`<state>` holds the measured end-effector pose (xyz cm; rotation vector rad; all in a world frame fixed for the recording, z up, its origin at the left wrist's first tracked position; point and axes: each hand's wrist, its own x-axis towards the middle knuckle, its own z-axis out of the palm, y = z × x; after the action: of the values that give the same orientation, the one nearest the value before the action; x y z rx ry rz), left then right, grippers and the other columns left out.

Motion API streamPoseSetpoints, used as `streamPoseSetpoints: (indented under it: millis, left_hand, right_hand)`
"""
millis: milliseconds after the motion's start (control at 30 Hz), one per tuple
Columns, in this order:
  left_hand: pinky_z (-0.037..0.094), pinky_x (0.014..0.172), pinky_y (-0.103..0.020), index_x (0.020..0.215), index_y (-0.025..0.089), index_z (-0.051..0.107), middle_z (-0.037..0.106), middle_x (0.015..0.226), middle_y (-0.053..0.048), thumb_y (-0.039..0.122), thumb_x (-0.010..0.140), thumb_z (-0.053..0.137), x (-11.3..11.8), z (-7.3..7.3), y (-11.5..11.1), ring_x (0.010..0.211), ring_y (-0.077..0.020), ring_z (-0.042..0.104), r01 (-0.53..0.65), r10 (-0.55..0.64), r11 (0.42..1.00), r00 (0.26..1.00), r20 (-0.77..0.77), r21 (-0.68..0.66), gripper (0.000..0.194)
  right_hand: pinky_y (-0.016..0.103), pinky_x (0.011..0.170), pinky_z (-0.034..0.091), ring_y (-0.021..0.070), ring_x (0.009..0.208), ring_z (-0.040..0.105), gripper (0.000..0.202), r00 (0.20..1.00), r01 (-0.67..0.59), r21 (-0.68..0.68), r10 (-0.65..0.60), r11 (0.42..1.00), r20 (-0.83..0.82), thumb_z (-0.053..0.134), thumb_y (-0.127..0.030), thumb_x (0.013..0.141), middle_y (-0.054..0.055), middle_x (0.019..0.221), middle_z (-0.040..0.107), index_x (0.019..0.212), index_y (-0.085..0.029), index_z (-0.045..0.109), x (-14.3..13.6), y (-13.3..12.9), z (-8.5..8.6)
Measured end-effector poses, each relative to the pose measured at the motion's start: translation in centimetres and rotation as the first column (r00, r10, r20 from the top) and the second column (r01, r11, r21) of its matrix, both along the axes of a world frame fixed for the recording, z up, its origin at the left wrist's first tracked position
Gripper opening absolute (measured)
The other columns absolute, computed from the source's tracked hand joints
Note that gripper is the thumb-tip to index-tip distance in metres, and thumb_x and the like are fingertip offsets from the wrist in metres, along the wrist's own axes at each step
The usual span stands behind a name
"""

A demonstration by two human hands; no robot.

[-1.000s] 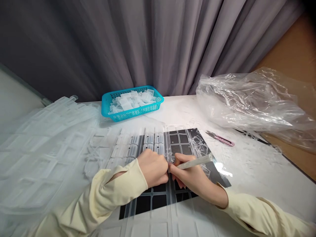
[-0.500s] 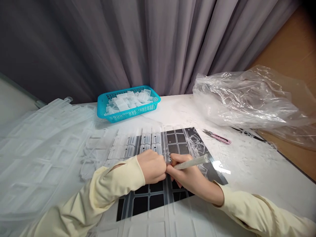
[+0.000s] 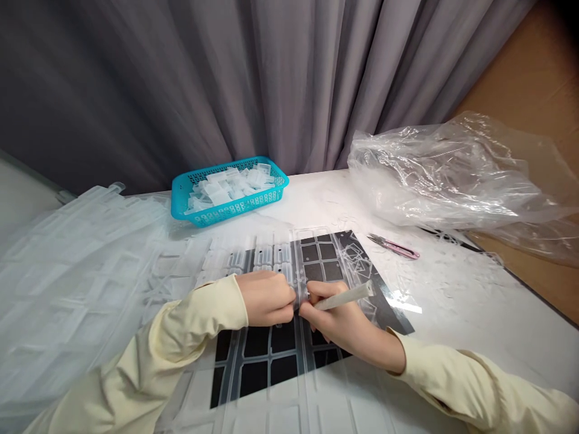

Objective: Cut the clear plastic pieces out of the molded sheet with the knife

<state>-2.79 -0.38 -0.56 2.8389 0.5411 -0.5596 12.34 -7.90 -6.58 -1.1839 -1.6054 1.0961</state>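
Honestly, the left hand [image 3: 266, 298] could be poked if too much push is put on the pale pen-like tool [image 3: 347, 296] gripped in the right hand [image 3: 346, 325] over the clear plastic sheet [image 3: 305, 361], lower centre; whether anything's pinched by the left's curled fingers can't be told.

A workshop corner, by the look of it: a white bench [image 3: 316, 194] before a grey curtain [image 3: 280, 78] carries clear moulded plastic sheets [image 3: 49, 283], a blue basket [image 3: 226, 212] of loose plastic pieces [image 3: 230, 184], pink-handled snips [image 3: 395, 247], offcuts [image 3: 359, 259] and a crumpled clear bag [image 3: 434, 178]
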Motion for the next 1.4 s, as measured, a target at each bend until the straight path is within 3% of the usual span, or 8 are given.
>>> streamPoseSetpoints:
  millis: [133, 300, 367, 533, 833, 1000, 1267, 1400]
  left_hand:
    - [0.020, 0.039, -0.026, 0.059, 0.018, 0.054, 0.050, 0.047, 0.000, 0.022, 0.078, 0.043, -0.1, -0.1, 0.3, 0.038, -0.0119, 0.036, 0.003, -0.002, 1.000, 1.000, 0.031, -0.028, 0.023]
    - [0.022, 0.038, -0.024, 0.060, 0.018, 0.055, 0.052, 0.049, -0.001, 0.019, 0.076, 0.045, -0.1, -0.5, 0.3, 0.040, -0.0129, 0.042, 0.014, -0.012, 1.000, 0.999, 0.053, -0.025, 0.019]
    - [0.022, 0.038, -0.025, 0.063, 0.018, 0.056, 0.054, 0.050, -0.001, 0.020, 0.077, 0.043, -0.1, -0.5, 0.2, 0.041, -0.0140, 0.046, 0.012, -0.011, 1.000, 0.999, 0.051, -0.008, 0.019]
    - [0.025, 0.040, -0.025, 0.065, 0.018, 0.057, 0.056, 0.052, -0.001, 0.020, 0.080, 0.043, -0.2, -0.5, -0.1, 0.042, -0.0149, 0.050, -0.022, 0.022, 1.000, 0.997, 0.069, 0.002, 0.020]
    - [0.021, 0.040, -0.027, 0.061, 0.018, 0.052, 0.055, 0.051, -0.001, 0.019, 0.079, 0.042, 0.0, 0.3, -0.3, 0.042, -0.0148, 0.047, 0.000, -0.001, 1.000, 0.999, 0.051, 0.025, 0.021]
    - [0.024, 0.040, -0.027, 0.060, 0.018, 0.051, 0.053, 0.050, 0.000, 0.020, 0.078, 0.044, -0.2, -0.2, 0.0, 0.041, -0.0143, 0.047, 0.004, -0.006, 1.000, 0.995, 0.099, 0.014, 0.020]
    - [0.025, 0.041, -0.025, 0.063, 0.019, 0.055, 0.056, 0.051, 0.000, 0.020, 0.079, 0.044, -0.2, -0.5, 0.0, 0.043, -0.0131, 0.048, -0.021, 0.021, 1.000, 0.997, 0.076, 0.000, 0.020]
    - [0.021, 0.040, -0.025, 0.065, 0.018, 0.056, 0.058, 0.054, -0.001, 0.023, 0.081, 0.044, -0.1, -0.2, -0.2, 0.042, -0.0135, 0.047, -0.009, 0.009, 0.999, 1.000, 0.010, 0.034, 0.020]
  right_hand:
    - [0.020, 0.039, 0.022, 0.0055, 0.040, 0.033, 0.031, 1.000, 0.003, -0.029, -0.004, 1.000, -0.029, 0.046, -0.007, 0.069, -0.007, 0.042, 0.034, 0.051, -0.020, 0.024, 0.0, 0.0, 0.1]
    - [0.017, 0.030, 0.026, 0.0058, 0.031, 0.041, 0.028, 0.976, -0.033, -0.226, -0.017, 0.974, -0.218, 0.048, -0.013, 0.074, -0.007, 0.042, 0.045, 0.053, -0.021, 0.031, -0.1, -0.1, -0.2]
    - [0.017, 0.029, 0.028, 0.0064, 0.031, 0.043, 0.028, 0.968, -0.029, -0.247, -0.035, 0.969, -0.250, 0.049, -0.015, 0.075, -0.006, 0.043, 0.048, 0.054, -0.021, 0.032, -0.2, -0.1, -0.3]
    - [0.017, 0.031, 0.031, 0.0076, 0.032, 0.047, 0.029, 0.970, -0.037, -0.225, -0.019, 0.974, -0.241, 0.049, -0.015, 0.076, -0.006, 0.042, 0.048, 0.053, -0.021, 0.034, -0.3, -0.1, -0.2]
    - [0.019, 0.038, 0.026, 0.0053, 0.037, 0.040, 0.029, 0.996, -0.083, -0.092, 0.080, 0.992, -0.037, 0.044, -0.006, 0.073, -0.007, 0.044, 0.042, 0.053, -0.020, 0.029, 0.0, -0.2, 0.8]
    - [0.019, 0.039, 0.025, 0.0053, 0.039, 0.039, 0.029, 0.994, -0.109, -0.077, 0.109, 0.991, 0.001, 0.044, -0.006, 0.073, -0.006, 0.045, 0.041, 0.053, -0.020, 0.027, 0.1, -0.3, 0.9]
    - [0.018, 0.035, 0.029, 0.0053, 0.030, 0.040, 0.036, 0.990, -0.007, -0.136, -0.013, 0.991, -0.143, 0.047, -0.014, 0.076, -0.006, 0.036, 0.043, 0.044, -0.020, 0.032, -0.1, -0.3, 0.4]
    - [0.018, 0.031, 0.023, 0.0047, 0.027, 0.036, 0.034, 0.986, 0.047, -0.168, -0.073, 0.985, -0.153, 0.045, -0.009, 0.072, -0.007, 0.035, 0.042, 0.043, -0.020, 0.031, -0.1, -0.5, 0.3]
